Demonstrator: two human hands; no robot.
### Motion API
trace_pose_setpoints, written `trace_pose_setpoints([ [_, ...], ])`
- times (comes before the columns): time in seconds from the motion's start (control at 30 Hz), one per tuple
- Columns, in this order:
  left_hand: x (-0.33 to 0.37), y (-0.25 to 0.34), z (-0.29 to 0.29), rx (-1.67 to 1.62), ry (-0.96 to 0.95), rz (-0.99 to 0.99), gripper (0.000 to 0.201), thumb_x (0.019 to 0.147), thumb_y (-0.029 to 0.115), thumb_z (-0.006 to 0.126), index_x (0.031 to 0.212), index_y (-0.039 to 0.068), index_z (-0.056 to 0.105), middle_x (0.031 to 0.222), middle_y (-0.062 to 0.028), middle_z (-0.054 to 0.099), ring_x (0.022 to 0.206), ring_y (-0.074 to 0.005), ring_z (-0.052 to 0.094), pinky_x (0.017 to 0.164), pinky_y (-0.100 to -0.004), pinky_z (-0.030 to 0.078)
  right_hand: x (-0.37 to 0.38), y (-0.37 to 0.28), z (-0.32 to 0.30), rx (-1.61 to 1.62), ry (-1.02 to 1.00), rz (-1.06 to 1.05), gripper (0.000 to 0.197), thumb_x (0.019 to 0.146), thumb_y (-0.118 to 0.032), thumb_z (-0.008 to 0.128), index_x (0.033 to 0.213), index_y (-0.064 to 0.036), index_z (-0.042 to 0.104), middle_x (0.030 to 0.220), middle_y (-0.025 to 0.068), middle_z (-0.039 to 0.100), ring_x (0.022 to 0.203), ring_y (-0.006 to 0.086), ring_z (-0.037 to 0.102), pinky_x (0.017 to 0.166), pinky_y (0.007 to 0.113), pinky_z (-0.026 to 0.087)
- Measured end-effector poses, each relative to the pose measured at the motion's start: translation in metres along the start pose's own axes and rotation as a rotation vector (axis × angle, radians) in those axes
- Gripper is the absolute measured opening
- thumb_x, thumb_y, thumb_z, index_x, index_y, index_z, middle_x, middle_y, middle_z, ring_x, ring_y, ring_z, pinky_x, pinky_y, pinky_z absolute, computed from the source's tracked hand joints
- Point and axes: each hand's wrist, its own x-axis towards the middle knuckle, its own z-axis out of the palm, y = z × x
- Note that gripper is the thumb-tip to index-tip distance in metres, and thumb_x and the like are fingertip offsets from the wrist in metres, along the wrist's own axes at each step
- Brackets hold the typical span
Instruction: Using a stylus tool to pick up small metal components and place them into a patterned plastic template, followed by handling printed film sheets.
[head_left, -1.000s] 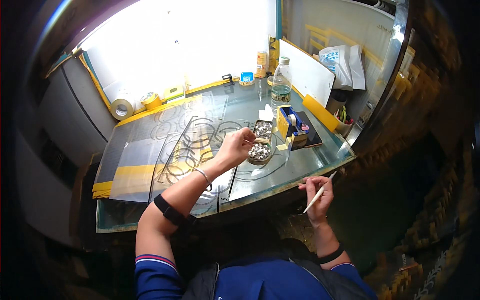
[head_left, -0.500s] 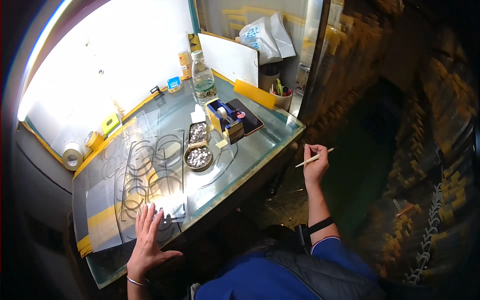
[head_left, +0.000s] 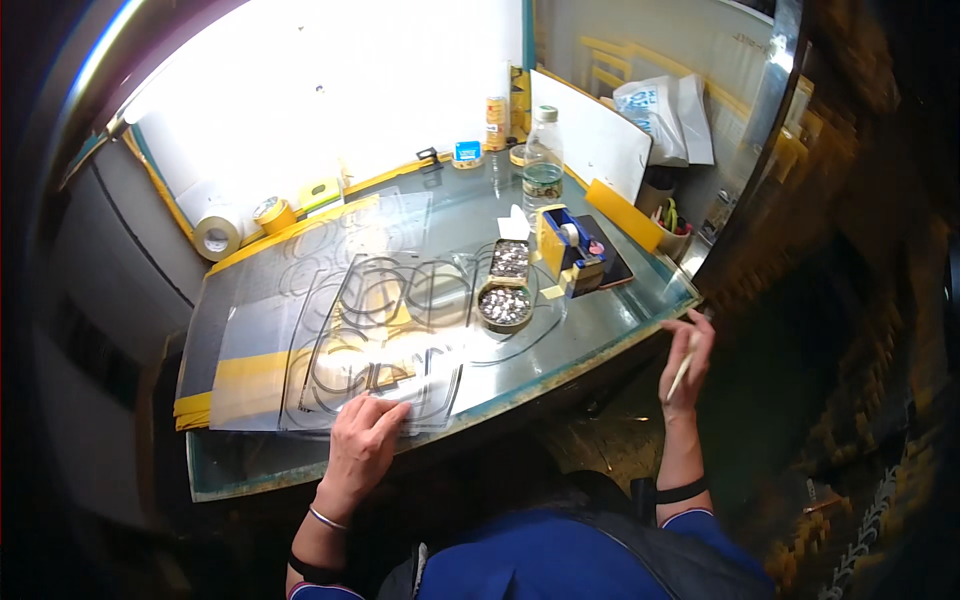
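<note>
Nearest to us, the left hand (head_left: 362, 447) is at the front edge of the counter (head_left: 590, 330), fingers curled in and thumb close to the forefinger, right at the near rim of a clear sheet (head_left: 375, 345) with dark curved lines; whether it grips that rim or merely rests there, we cannot tell. Over by the counter's right corner, the right hand (head_left: 688, 365) has a slim white stick (head_left: 679, 378) tucked in its grasp, forefinger and thumb reaching forward. We'd watch that stick: it's out to the side of the counter, so a loosened grip could drop it out of reach. And the sheet lies flat among layers of clear plastic, so a tug, if the left hand does have hold, could slide them out of line. Farther back we spot the round tin (head_left: 505, 307), uncovered and full of small shiny bits, right against the oblong tin (head_left: 510, 258) behind it; a stray wrist or a jerked sheet could scatter the lot. Beside them stands the tape dispenser (head_left: 570, 250), and beyond it the tall bottle (head_left: 543, 175), part-filled; a careless reach could tip it into the tins.
</note>
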Motion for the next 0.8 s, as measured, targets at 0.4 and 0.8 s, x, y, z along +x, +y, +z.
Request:
trace_pose_setpoints([
  [0.4, -0.08, -0.025, -0.047, 0.148, 0.182, -0.402, 0.023, 0.073, 0.004, 0.073, 0.096, 0.007, 0.071, 0.105, -0.0131, 0.06, 0.099, -0.0324, 0.057, 0.085, -0.0409, 0.047, -0.002, -0.049, 0.109, -0.144, -0.611, -0.227, 0.036, 0.083, 0.003, 0.049, 0.118, -0.0015, 0.051, 0.105, 0.0197, 0.052, 0.102, 0.0389, 0.052, 0.089, 0.045, 0.042],
  [0.8, -0.112, -0.022, -0.06, -1.337, 0.763, -1.229, 0.067, 0.084, -0.002, 0.055, 0.14, 0.003, 0.017, 0.125, -0.0236, 0.047, 0.097, -0.0266, 0.061, 0.082, -0.0374, 0.054, -0.008, -0.063, 0.106, 0.289, -0.352, 0.038, 0.023, 0.089, 0.004, 0.052, 0.111, 0.0011, 0.056, 0.107, 0.0116, 0.058, 0.097, 0.0211, 0.06, 0.084, 0.032, 0.048],
])
